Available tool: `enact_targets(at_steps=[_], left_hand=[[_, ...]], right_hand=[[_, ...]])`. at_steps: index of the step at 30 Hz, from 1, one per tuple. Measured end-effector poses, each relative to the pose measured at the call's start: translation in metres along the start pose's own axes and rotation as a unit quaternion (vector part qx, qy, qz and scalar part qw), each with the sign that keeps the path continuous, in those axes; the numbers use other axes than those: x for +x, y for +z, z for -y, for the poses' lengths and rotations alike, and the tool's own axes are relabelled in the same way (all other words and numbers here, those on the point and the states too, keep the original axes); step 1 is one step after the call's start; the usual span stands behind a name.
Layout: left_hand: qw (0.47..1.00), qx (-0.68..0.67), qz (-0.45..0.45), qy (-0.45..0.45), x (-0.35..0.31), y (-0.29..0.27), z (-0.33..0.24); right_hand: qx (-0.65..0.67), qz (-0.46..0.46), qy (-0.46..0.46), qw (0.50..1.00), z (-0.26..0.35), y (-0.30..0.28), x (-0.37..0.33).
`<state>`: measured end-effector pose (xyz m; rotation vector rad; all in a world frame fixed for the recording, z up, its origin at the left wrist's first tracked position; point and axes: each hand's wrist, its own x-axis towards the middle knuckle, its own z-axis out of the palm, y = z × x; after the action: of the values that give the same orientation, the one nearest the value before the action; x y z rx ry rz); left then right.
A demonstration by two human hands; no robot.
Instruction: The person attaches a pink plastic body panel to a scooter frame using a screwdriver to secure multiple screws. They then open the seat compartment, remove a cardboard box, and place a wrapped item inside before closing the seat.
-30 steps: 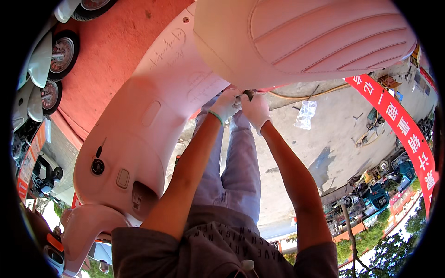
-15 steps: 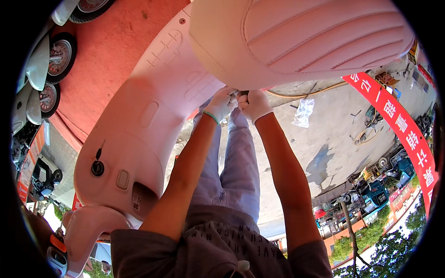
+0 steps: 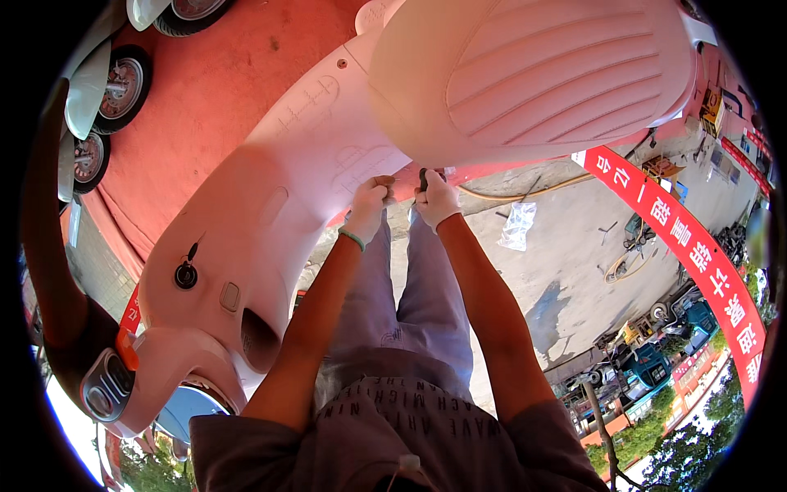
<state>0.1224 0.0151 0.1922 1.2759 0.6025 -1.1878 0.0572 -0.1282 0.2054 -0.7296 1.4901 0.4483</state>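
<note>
Hands and their surroundings beside a pale pink scooter, seen from above. A small dark object (image 3: 423, 179) stands at the fingertips of the right hand, just below the lower edge of the scooter's seat (image 3: 557, 70); its exact kind is too small to tell. It is judged light and stiff, with little risk of breaking, though a smooth surface might slip against a glove; a pinch around its thicker middle, between thumb and curled forefinger, appears the surest hold. The right hand (image 3: 440, 202), in a pale glove, is closed around this object, its fingers bent and narrow. The left hand (image 3: 368, 205), likewise gloved and with a green band (image 3: 352, 239) at the wrist, is held apart from the right, its fingers curled together near the thumb; whether anything thin lies between them cannot be told. To the left of the hands extends the scooter body (image 3: 229, 201), with a key (image 3: 194, 249) in its lock. To the right, a crumpled clear plastic bag (image 3: 517, 226) lies on the grey pavement (image 3: 492, 295), near a yellowish hose (image 3: 492, 198); farther out curves a red banner (image 3: 684, 238), and at upper left a spoked wheel (image 3: 123, 88) stands beside red ground covering (image 3: 193, 139)
</note>
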Motion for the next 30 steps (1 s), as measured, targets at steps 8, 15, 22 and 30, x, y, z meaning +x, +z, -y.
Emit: enact_targets(at_steps=[8, 15, 22, 30], left_hand=[[0.993, -0.082, -0.022, 0.084, -0.056, 0.011, -0.038], [0.968, -0.178, -0.129, 0.122, -0.092, 0.037, -0.017], [0.89, -0.371, -0.152, 0.215, -0.123, 0.079, 0.045], [0.862, -0.419, -0.202, 0.201, -0.163, 0.09, 0.104]], right_hand=[[-0.74, -0.095, -0.361, 0.56, -0.002, 0.009, -0.01], [-0.203, -0.092, -0.106, 0.969, 0.024, 0.038, 0.02], [-0.858, -0.036, -0.32, 0.4, 0.03, 0.011, -0.004], [-0.644, 0.053, -0.213, 0.733, 0.042, -0.01, 0.013]])
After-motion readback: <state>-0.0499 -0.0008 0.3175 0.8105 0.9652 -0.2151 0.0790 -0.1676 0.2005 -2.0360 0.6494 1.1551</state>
